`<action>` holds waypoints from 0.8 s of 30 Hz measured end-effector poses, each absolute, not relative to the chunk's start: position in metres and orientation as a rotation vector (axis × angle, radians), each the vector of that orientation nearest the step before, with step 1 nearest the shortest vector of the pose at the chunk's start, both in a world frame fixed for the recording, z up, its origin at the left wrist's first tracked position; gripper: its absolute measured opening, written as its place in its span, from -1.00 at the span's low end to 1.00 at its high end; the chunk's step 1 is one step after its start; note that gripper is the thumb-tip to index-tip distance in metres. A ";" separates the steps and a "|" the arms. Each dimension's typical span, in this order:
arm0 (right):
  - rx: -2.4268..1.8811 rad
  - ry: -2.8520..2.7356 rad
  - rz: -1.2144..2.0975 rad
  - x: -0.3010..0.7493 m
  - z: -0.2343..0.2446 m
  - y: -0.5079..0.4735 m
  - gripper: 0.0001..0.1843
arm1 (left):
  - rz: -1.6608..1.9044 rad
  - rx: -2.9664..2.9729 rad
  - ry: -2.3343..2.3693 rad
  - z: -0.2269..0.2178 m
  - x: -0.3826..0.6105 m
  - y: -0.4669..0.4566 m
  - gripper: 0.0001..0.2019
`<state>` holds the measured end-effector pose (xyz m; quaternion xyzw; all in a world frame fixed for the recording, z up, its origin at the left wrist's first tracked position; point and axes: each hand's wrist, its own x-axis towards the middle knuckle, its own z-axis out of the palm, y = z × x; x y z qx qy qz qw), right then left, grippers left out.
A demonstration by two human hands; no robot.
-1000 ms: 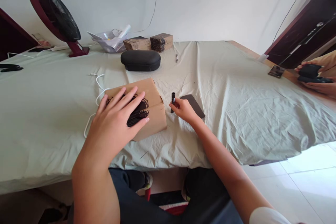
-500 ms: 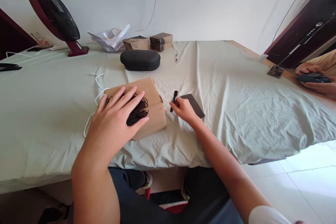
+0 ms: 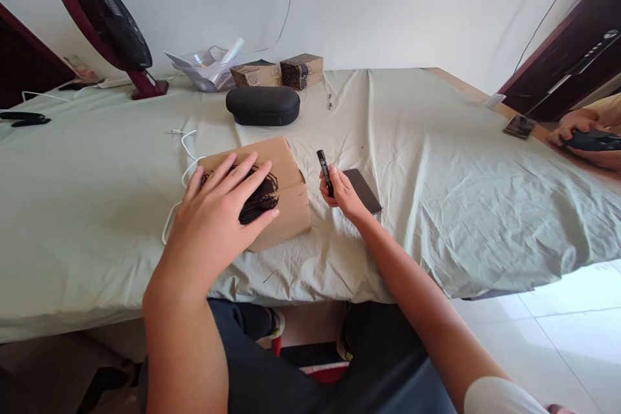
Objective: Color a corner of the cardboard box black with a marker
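Observation:
My left hand [image 3: 220, 207] lies with fingers spread over the top of a cardboard box [image 3: 286, 223]. Black ink scribbles [image 3: 264, 197] on the box show between and beside its fingers; part of them is hidden under the palm. To the right of the box, my right hand [image 3: 342, 193] is wrapped round a black marker [image 3: 324, 168], whose upper end points up and slightly left. A dark flat phone or tablet [image 3: 365, 191] lies on the cloth just beside that hand, partly covered by it.
A black oval case [image 3: 262, 106] sits behind the box. Further back are two small scribbled cardboard boxes [image 3: 310, 68], a clear plastic basket [image 3: 206, 77] and a fan [image 3: 109, 26]. A white cable [image 3: 187, 174] runs left of the box. Another person's hands [image 3: 582, 126] hold a dark object at right.
The marker has turned in my right hand, its top now leaning left, and the fingers have closed round it. My left hand keeps its place on the box; the view has shifted slightly.

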<state>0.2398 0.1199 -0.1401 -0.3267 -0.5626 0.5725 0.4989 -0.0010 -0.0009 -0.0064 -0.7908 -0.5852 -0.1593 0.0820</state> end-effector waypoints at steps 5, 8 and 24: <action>-0.764 -1.381 1.390 0.241 -0.136 0.121 -0.35 | -0.448 -2.370 -1.752 -0.004 -0.001 -0.001 -0.37; -0.807 -1.372 1.386 0.241 -0.139 0.125 -0.34 | -0.430 -2.381 -1.755 -0.003 -0.001 0.001 -0.37; -0.770 -1.277 1.395 0.240 -0.149 0.134 -0.46 | -0.438 -2.379 -1.755 -0.003 0.000 -0.001 -0.37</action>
